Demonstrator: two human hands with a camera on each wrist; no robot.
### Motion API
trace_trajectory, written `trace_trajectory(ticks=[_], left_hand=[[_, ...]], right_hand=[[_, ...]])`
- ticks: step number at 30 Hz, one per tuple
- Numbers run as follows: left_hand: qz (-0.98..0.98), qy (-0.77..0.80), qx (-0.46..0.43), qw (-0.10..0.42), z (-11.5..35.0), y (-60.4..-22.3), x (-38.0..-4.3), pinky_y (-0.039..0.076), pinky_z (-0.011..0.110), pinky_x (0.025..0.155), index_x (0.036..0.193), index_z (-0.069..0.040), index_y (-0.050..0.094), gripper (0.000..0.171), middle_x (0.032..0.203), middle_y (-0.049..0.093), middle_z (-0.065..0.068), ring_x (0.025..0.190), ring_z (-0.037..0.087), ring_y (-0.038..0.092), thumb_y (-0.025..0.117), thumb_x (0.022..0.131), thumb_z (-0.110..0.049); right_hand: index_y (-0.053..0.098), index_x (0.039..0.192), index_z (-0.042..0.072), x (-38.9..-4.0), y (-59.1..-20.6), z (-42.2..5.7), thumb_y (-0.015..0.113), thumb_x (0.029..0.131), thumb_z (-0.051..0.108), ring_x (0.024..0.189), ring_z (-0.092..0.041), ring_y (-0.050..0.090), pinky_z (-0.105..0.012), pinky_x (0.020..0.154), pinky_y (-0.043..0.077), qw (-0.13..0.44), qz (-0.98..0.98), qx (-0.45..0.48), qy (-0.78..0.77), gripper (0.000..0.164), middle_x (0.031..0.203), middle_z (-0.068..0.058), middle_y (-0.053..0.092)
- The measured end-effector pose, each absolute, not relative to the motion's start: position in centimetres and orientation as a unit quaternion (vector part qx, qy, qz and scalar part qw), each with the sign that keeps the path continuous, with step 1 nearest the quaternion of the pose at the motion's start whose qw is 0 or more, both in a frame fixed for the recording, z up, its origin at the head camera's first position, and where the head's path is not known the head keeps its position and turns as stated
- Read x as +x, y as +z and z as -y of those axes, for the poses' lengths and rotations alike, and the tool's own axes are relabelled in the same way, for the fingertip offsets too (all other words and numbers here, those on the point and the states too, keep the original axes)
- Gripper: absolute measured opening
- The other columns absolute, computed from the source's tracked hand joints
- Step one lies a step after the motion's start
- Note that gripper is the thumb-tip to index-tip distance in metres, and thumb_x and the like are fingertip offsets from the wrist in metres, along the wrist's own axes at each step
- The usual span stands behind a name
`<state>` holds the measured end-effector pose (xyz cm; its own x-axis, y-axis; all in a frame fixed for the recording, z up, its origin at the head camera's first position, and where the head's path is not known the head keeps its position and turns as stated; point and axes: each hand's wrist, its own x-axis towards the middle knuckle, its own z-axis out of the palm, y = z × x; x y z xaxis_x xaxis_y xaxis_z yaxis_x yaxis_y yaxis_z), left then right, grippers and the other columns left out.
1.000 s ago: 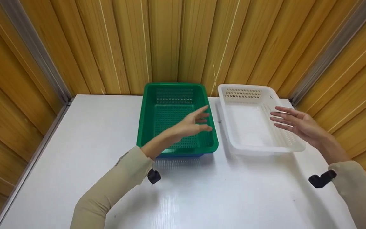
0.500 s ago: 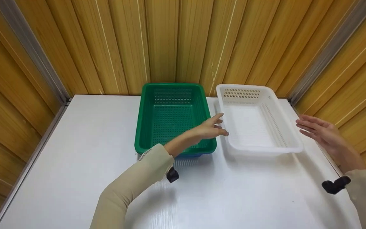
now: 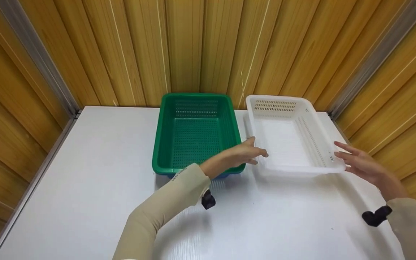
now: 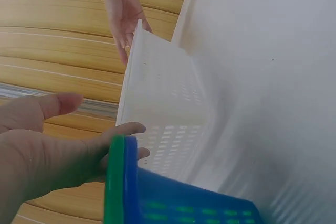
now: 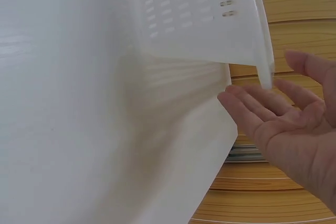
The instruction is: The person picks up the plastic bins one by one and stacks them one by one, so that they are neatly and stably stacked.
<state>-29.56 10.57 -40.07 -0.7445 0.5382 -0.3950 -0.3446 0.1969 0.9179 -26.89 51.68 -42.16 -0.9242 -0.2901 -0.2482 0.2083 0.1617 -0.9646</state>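
Head view | white basket (image 3: 284, 144): rectangular, perforated walls | flanked by 2 open hands

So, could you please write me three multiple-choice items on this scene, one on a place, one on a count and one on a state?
1. Where does the white basket stand?
A. On the table, right of the green basket
B. Inside the green basket
C. On the table's left edge

2. How many baskets show on the table?
A. One
B. Two
C. Three

3. What state is the right hand in?
A. Clenched in a fist
B. Curled round a cup
C. Fingers straight, at the white basket's near right corner

Answers:
1 A, the head view shows it beside the green basket, on that basket's right.
2 B, only a green and a white one stand there.
3 C, the right wrist view shows straight fingers by that corner; the left hand reaches for the opposite side.
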Motion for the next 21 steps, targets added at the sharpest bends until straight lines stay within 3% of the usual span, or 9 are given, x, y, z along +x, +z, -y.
trace_trajectory(ticks=[2, 5, 11, 14, 21], left_hand=[[-0.669, 0.653, 0.052, 0.353, -11.0, -40.3, -29.5, 0.043, 0.044, 0.117, 0.164, -0.006, -0.004, 0.097, 0.173, -0.006, 0.010, 0.156, 0.027, 0.026, 0.064, 0.096, -0.004], [-0.652, 0.666, 0.038, 0.360, -11.6, -40.7, -29.3, 0.046, 0.045, 0.114, 0.163, -0.005, -0.009, 0.099, 0.173, -0.009, 0.011, 0.157, 0.028, 0.023, 0.063, 0.096, -0.003], [-0.654, 0.669, 0.020, 0.354, -12.7, -41.2, -29.0, 0.051, 0.040, 0.109, 0.163, -0.001, -0.001, 0.093, 0.171, 0.002, 0.016, 0.157, 0.030, 0.020, 0.062, 0.094, -0.001], [-0.643, 0.681, 0.001, 0.349, -13.1, -41.4, -29.0, 0.052, 0.039, 0.108, 0.162, 0.000, 0.003, 0.091, 0.170, 0.004, 0.017, 0.156, 0.029, 0.021, 0.061, 0.092, 0.004], [-0.613, 0.714, -0.034, 0.336, -13.9, -41.7, -29.0, 0.048, 0.045, 0.112, 0.163, -0.005, -0.009, 0.100, 0.170, 0.007, 0.023, 0.154, 0.032, 0.028, 0.055, 0.090, 0.014]], right_hand=[[0.014, 0.166, 0.019, -27.1, -42.3, -51.3, 0.048, 0.108, 0.013, 0.105, 0.000, 0.065, -0.020, 0.088, 0.057, 0.204, -0.751, -0.001, -0.628, 0.068, 0.123, 0.022, 0.053], [-0.012, 0.161, 0.006, -27.3, -42.5, -51.0, 0.050, 0.106, 0.010, 0.103, -0.003, 0.064, -0.023, 0.088, 0.058, 0.218, -0.748, 0.014, -0.627, 0.083, 0.121, 0.019, 0.051], [-0.025, 0.157, 0.003, -27.3, -42.5, -51.1, 0.048, 0.103, -0.002, 0.101, -0.007, 0.066, -0.025, 0.086, 0.060, 0.237, -0.707, 0.013, -0.667, 0.090, 0.116, 0.015, 0.060], [-0.030, 0.156, 0.008, -27.3, -42.5, -51.2, 0.045, 0.102, -0.006, 0.104, -0.010, 0.067, -0.030, 0.090, 0.061, 0.254, -0.675, 0.009, -0.693, 0.093, 0.119, 0.011, 0.061], [-0.035, 0.154, 0.021, -27.1, -42.5, -51.0, 0.034, 0.104, -0.009, 0.114, -0.018, 0.064, -0.048, 0.097, 0.059, 0.294, -0.600, -0.011, -0.744, 0.090, 0.127, 0.005, 0.058]])
